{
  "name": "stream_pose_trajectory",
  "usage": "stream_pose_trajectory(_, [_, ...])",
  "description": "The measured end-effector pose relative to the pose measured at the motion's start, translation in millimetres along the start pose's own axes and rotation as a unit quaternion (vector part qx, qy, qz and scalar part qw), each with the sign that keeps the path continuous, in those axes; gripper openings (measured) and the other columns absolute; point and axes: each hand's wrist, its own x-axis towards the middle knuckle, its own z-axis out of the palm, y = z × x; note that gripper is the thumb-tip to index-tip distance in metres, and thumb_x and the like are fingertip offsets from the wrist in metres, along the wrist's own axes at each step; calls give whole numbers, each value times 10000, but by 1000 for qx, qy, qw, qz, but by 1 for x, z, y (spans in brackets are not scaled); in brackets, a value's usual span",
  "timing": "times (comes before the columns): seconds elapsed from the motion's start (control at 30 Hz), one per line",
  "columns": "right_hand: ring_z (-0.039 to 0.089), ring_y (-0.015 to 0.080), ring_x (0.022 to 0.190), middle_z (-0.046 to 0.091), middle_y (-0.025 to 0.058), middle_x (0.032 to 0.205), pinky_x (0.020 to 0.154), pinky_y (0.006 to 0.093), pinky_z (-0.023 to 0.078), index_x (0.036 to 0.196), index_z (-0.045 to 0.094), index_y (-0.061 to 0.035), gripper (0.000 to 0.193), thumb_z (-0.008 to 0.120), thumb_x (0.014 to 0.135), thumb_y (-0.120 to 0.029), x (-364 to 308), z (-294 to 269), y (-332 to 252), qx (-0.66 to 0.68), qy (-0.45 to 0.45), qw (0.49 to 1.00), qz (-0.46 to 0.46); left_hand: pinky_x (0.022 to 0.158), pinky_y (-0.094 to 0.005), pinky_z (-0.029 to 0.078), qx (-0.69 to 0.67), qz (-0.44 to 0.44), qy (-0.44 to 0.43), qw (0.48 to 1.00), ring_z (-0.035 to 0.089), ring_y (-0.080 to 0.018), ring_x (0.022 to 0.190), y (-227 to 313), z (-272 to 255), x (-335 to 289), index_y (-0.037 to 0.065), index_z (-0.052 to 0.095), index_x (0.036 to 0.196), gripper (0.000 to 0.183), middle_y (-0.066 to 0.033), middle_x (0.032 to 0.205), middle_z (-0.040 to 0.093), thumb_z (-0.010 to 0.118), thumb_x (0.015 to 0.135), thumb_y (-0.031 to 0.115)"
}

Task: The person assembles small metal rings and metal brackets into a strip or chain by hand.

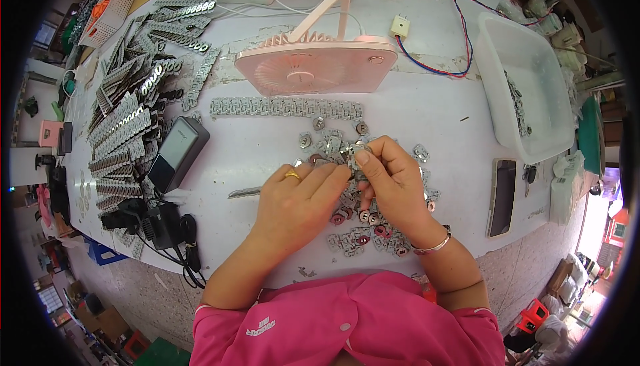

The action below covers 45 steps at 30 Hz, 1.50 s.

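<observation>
My right hand [395, 183] pinches a small grey metal part [361, 149] between thumb and forefinger. Close against it, my left hand [297, 196] has its fingers bent together at the same part; whatever lies in its fingertips is hidden. Beneath and around both hands spreads a loose pile of small grey parts [347, 242], some carrying round silver or reddish discs. Beyond the hands, a straight strip of joined grey parts [287, 108] lies across the table. A short thin grey piece [245, 193] rests left of my left hand.
A pink fan [317, 66] stands beyond the strip. Many stacked grey strips [123, 126] cover the left side, beside a dark power bank [179, 155] and black adapters [163, 225]. At right are a white plastic tub [523, 86] and a phone [502, 196].
</observation>
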Motion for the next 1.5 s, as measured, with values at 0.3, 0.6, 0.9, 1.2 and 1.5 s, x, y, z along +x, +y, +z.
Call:
stream_pose_trajectory(0.3, [512,42,466,568,1,642,419,211,429,891,559,-35,181,600,970,-193,-5,1,0,14,-34,999,-17,561,-319,436,-40,-58,35,997,589,-194,635,-3,-3,1,37,628,1000,226,-63,854,673,695,785,58])
stream_pose_trajectory(0.6, [512,53,545,587,3,660,485,242,438,876,607,-18,177,663,924,-178,0,-19,-10,-83,-5,995,-56,572,-345,452,-42,-42,-64,996,616,-227,660,8,-19,3,76,628,1018,245,-59,851,654,717,807,162])
stream_pose_trajectory(0.9, [536,54,549,639,8,750,473,224,422,919,662,-33,163,638,947,-191,-26,-75,-44,-235,33,969,-62,705,-374,499,-67,-52,-324,942,646,-268,833,32,-6,1,78,491,1022,538,-84,931,540,829,673,311])
stream_pose_trajectory(1.2, [610,205,761,598,55,819,699,317,481,924,679,-46,161,656,915,-206,-75,-100,12,-196,-425,884,-13,729,-384,481,-114,-57,-237,963,623,-275,866,32,-16,25,71,495,1096,586,-99,953,526,833,666,280])
stream_pose_trajectory(1.5, [567,118,714,563,19,795,634,273,443,931,679,-29,145,692,892,-168,-89,-135,-16,-212,-196,958,7,760,-387,458,-65,-53,-258,963,597,-278,893,31,-5,-7,79,479,1212,700,-106,1035,528,849,641,243])
